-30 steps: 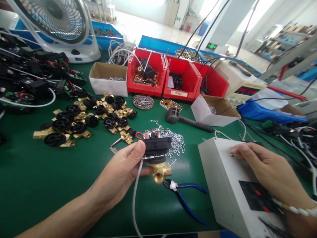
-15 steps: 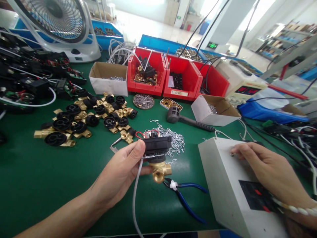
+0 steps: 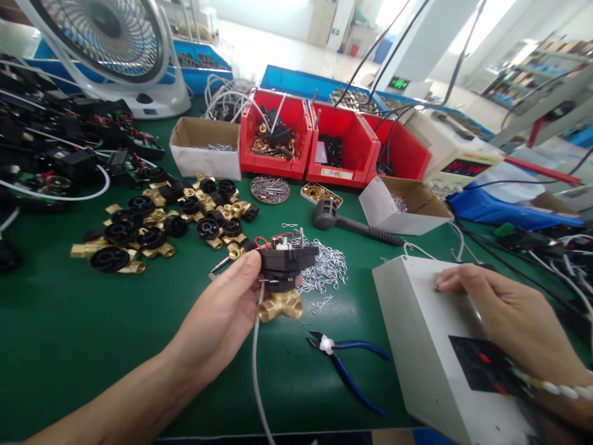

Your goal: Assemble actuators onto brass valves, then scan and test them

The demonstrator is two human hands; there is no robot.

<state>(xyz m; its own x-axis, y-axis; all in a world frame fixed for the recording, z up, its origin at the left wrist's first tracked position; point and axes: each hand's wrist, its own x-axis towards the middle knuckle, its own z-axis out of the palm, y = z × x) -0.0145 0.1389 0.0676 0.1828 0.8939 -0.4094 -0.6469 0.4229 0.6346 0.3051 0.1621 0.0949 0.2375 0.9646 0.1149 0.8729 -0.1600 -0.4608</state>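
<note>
My left hand (image 3: 227, 296) is closed round a motorised valve: a black actuator housing (image 3: 285, 262) with red wires on top and a brass three-way body (image 3: 281, 306) underneath. A grey cable (image 3: 257, 377) hangs from it. At the right, my right hand (image 3: 509, 327) rests over a grey control box (image 3: 417, 327), its fingertips pinching a small metal toggle switch (image 3: 436, 288) on the top face. Blue-handled cutters (image 3: 345, 358) lie spread on the green mat between the hands. Behind the valve is a pile of silver spring clips (image 3: 327, 269).
Brass valves with black caps (image 3: 152, 228) lie at the left. Red bins (image 3: 343, 164), a white carton (image 3: 204, 154), a dish of pins (image 3: 270, 190) and a black mallet (image 3: 327, 213) stand farther back. A fan (image 3: 111, 37) and a power supply (image 3: 463, 164) flank them.
My left hand has turned the valve, so two brass ports now point sideways, and shifted it slightly left. My right hand stays at the switch. The power supply's red display reads differently.
</note>
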